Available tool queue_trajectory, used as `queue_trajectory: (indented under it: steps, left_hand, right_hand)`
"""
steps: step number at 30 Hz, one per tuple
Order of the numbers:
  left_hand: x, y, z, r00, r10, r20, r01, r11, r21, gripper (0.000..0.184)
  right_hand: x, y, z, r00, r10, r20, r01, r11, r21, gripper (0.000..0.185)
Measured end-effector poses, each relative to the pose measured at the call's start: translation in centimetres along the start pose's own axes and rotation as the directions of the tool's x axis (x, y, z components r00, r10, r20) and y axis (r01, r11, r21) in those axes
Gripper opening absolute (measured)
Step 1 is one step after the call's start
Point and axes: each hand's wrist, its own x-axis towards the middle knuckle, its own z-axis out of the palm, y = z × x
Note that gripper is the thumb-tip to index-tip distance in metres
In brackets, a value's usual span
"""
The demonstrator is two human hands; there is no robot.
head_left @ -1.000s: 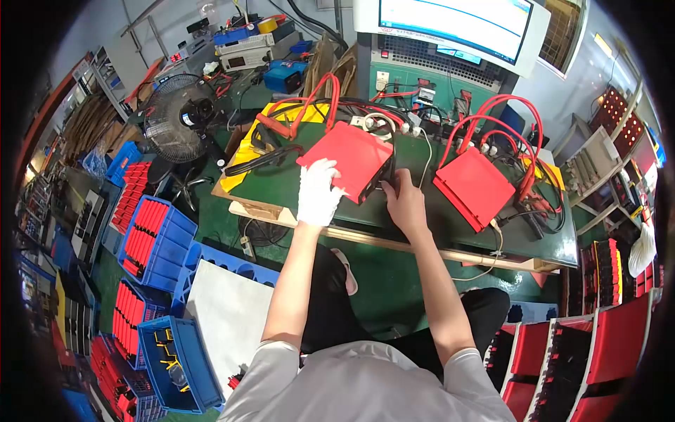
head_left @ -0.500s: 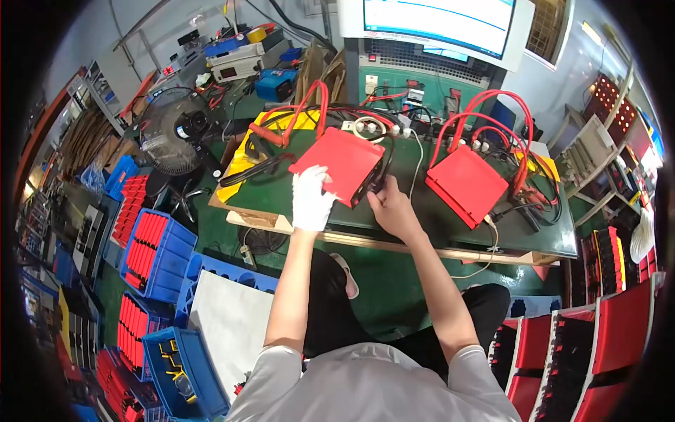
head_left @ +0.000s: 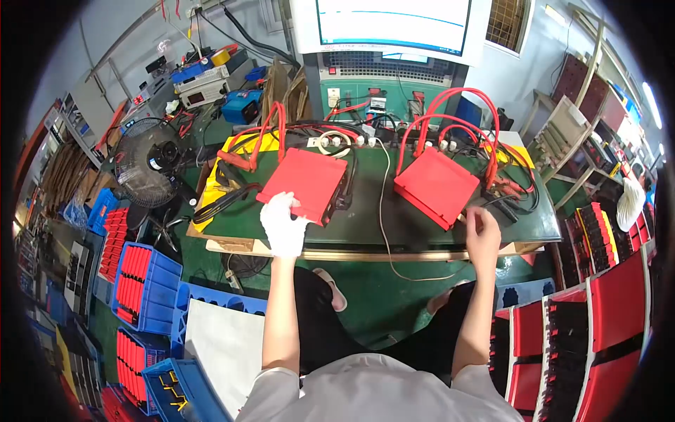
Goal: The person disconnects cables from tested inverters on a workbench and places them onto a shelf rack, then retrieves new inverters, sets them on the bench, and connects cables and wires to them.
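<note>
One red box (head_left: 307, 177) sits on the desk (head_left: 365, 219) just left of frame centre, the gloved left hand (head_left: 283, 226) laid half-open on its lower-left corner, a second red box (head_left: 437, 184) right of centre, the right hand (head_left: 484, 235) curled beside it, grip unclear.

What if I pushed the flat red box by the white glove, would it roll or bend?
The flat red box probably wouldn't roll, since it looks broad and flat-sided. Its straight edges suggest it's likely stiff, not bendy.

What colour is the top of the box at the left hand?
The box top is red; the head view shows it best.
</note>
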Motion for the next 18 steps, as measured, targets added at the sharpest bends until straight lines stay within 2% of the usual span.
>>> queue_trajectory:
  steps: [2,5,9,13,16,17,18]
  left_hand:
    - [0.0,0.0,0.0,1.0,-0.013,0.007,0.013,1.0,-0.023,0.04]
    - [0.1,0.4,-0.2,0.999,-0.025,0.028,0.026,1.0,-0.01,0.04]
    - [0.2,0.0,-0.1,1.0,0.007,0.028,-0.007,1.0,0.009,0.038]
    - [0.1,0.2,-0.1,1.0,0.023,0.014,-0.023,0.999,0.023,0.037]
    - [0.1,0.1,-0.1,1.0,0.023,0.01,-0.023,1.0,0.016,0.038]
    - [0.0,0.0,0.0,1.0,0.013,0.012,-0.013,1.0,-0.005,0.039]
    - [-0.1,-0.1,0.0,1.0,0.003,0.013,-0.003,1.0,-0.026,0.04]
  right_hand:
    - [-0.5,0.5,-0.5,0.988,-0.14,0.062,0.148,0.978,-0.15,0.011]
    - [-0.8,-0.2,-0.3,0.978,0.127,0.166,-0.124,0.992,-0.032,0.011]
    - [-0.5,1.7,0.6,0.982,0.081,0.172,-0.093,0.994,0.063,0.013]
    - [-0.3,1.9,0.2,0.965,0.118,0.235,-0.15,0.981,0.124,0.013]
    - [0.2,2.3,-0.2,0.949,0.114,0.295,-0.153,0.982,0.111,0.015]
    - [0.4,2.4,-0.8,0.936,0.124,0.33,-0.149,0.987,0.051,0.02]
    - [0.3,2.9,-1.6,0.937,0.041,0.347,-0.064,0.997,0.053,0.023]
